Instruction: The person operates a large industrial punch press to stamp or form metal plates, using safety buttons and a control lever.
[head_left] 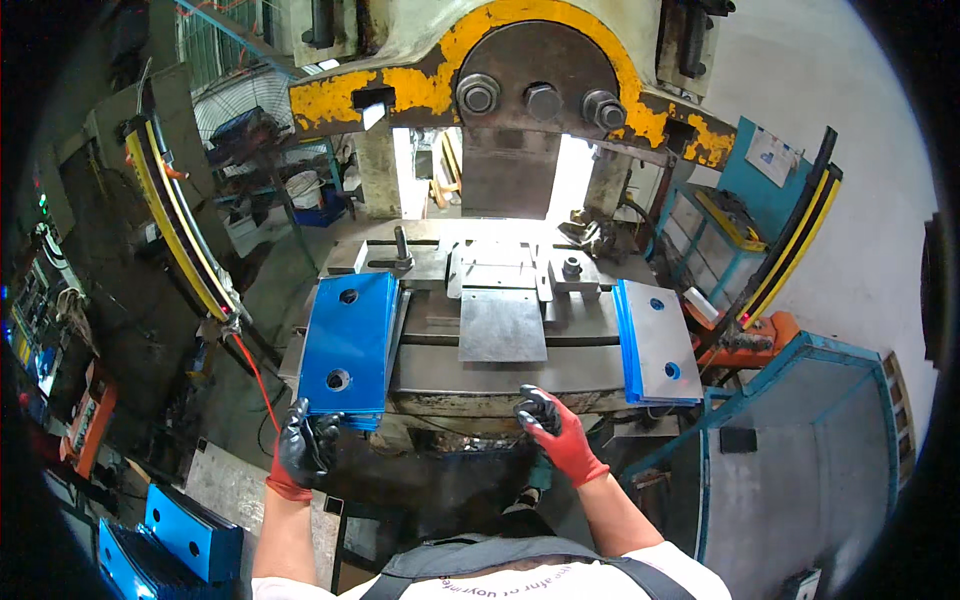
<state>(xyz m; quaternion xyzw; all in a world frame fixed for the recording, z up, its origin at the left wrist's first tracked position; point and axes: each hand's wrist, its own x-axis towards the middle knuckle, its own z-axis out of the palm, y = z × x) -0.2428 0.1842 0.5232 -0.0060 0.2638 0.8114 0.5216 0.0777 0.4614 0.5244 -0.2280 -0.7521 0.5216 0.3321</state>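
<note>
My left hand (308,447), in a red glove with black-coated fingers, is at the near corner of a stack of blue sheet plates (345,325). Its fingers are loosely bent and somewhat apart, with nothing seen in them. The top plate has two round holes. My right hand (560,432), gloved the same way, hovers before the front edge of the press bed (430,372), its fingers half curled and holding nothing visible. Between and beyond the hands, a bare metal plate (503,328) juts toward me from the die (497,268) on the bed.
On the bed's right lies a stack of silvery plates (660,345) with blue edges and holes. The press ram (540,75), yellow and worn, hangs above. Yellow-black guard bars (175,220) flank the bed. More blue plates (190,535) lie low left; a blue-framed bin (800,460) stands right.
</note>
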